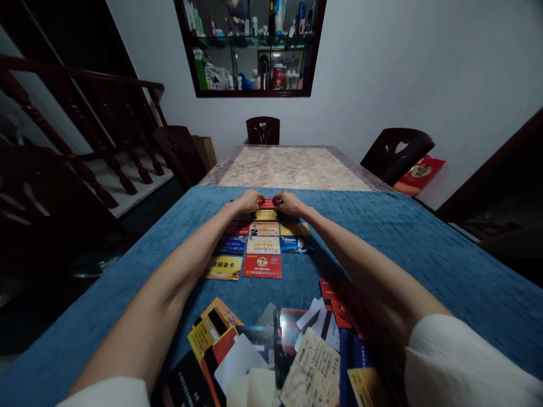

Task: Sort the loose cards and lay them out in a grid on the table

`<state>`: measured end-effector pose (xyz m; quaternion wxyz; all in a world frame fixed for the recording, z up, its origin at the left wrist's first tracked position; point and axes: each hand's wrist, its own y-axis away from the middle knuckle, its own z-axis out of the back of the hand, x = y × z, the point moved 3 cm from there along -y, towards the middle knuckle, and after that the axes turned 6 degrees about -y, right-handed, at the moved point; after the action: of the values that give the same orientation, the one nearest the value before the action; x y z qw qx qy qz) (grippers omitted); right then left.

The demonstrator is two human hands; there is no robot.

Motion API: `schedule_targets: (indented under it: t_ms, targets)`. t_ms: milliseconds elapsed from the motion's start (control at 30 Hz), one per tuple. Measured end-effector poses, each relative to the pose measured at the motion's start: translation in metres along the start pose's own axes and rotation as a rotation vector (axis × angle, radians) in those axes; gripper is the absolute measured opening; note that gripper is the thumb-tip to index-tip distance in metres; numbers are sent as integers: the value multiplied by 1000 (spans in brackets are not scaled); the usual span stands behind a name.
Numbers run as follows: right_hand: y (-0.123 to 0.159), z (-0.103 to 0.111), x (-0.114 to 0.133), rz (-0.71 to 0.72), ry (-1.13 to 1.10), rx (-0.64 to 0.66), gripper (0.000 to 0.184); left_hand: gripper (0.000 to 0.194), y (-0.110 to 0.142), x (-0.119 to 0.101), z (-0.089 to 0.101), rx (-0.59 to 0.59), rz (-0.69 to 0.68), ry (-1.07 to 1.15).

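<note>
Both my arms reach forward over a blue cloth [382,237]. My left hand [248,202] and my right hand [289,203] pinch the two ends of a red card [267,203] at the far end of rows of cards. Just nearer lies a gold card [266,215], then an orange VIP card [263,229] and a pale gold card [263,245]. The nearest row shows a yellow card [223,267] and a red card [262,265]. To the right is a blue card [296,245]. My wrists and forearms partly cover the outer cards.
A loose, overlapping pile of cards [311,367] lies close to me, between my forearms. Past the cloth the patterned tabletop [292,164] shows. Dark chairs [263,131] stand around it. A stair railing [85,113] is at left, a red bag [424,172] at right.
</note>
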<state>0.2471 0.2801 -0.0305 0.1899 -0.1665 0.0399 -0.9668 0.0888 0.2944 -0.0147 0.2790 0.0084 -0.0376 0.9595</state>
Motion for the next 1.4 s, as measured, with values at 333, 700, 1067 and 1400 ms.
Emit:
schedule_targets:
  t_ms: [333,700,1067,1400]
  targets:
    - [-1,-2,-2,-44,-50,27,32,50,0,-1,3,58,19,-3]
    - [-1,-4,-3,-55,-60,44,34,49,1,3,-2,68,18,-3]
    - [5,-1,-2,-83,-117,17,51,39,14,4,1,-38,53,-32]
    - [25,11,7,-40,-140,-83,48,38,59,-37,18,-196,-75,3]
